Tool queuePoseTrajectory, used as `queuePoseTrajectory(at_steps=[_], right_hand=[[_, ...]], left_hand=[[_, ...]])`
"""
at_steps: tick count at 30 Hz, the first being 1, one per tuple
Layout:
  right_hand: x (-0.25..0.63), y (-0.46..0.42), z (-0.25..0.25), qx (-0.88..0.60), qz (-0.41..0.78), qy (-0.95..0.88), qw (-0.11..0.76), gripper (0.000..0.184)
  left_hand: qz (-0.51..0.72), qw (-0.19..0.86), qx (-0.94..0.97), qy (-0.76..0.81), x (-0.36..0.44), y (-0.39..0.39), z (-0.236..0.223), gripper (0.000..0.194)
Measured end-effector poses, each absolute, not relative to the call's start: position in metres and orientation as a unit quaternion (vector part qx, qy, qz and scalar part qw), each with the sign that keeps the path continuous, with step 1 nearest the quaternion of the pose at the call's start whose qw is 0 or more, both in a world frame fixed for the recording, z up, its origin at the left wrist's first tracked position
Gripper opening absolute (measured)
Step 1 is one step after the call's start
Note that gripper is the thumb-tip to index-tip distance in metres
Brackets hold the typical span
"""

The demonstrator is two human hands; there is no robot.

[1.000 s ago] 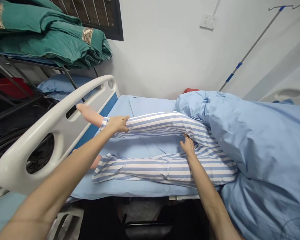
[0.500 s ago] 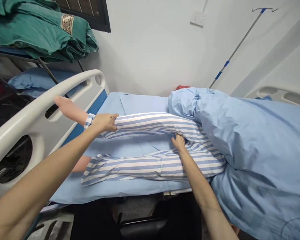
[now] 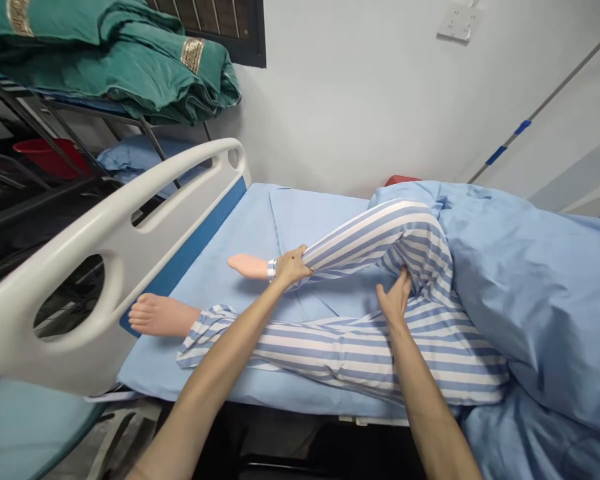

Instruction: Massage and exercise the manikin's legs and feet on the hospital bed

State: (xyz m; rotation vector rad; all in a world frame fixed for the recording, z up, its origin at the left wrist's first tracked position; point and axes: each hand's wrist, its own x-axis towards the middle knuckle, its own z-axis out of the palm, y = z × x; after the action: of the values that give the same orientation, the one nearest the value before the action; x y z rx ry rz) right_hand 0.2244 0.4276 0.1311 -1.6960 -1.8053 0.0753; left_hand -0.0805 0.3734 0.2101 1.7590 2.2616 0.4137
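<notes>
Far striped leg (image 3: 365,237) is now bent, foot (image 3: 249,266) shifted toward 3 o'clock. Left hand (image 3: 292,265) grasps its shin; right hand (image 3: 396,296), open, contacts the thigh's underside.

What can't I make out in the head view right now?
All in the head view:
- Left hand: palm contact, hidden by the hand itself
- Right hand: fingertips, hidden behind the bent striped leg
- Blue quilt: hides whatever lies beneath
- Pole: top cut off by the edge
</notes>
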Motion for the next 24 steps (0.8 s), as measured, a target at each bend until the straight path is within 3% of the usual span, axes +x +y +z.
queuePoseTrajectory(at_steps=[6, 14, 19, 24], right_hand=[[0.224, 0.426, 0.133, -0.659, 0.029, -0.686, 0.308, 0.086], [0.223, 0.422, 0.138, -0.666, 0.056, -0.691, 0.275, 0.081], [0.222, 0.420, 0.137, -0.700, 0.091, -0.690, 0.158, 0.059], [0.225, 0.420, 0.130, -0.690, 0.134, -0.711, 0.019, 0.042]], left_hand=[[0.173, 0.159, 0.605, 0.760, -0.068, 0.378, 0.194, 0.054], [0.077, 0.079, 0.653, 0.749, -0.140, 0.368, 0.240, 0.059], [-0.024, 0.045, 0.668, 0.743, -0.195, 0.348, 0.251, 0.061], [-0.082, 0.027, 0.699, 0.710, -0.222, 0.335, 0.222, 0.056]])
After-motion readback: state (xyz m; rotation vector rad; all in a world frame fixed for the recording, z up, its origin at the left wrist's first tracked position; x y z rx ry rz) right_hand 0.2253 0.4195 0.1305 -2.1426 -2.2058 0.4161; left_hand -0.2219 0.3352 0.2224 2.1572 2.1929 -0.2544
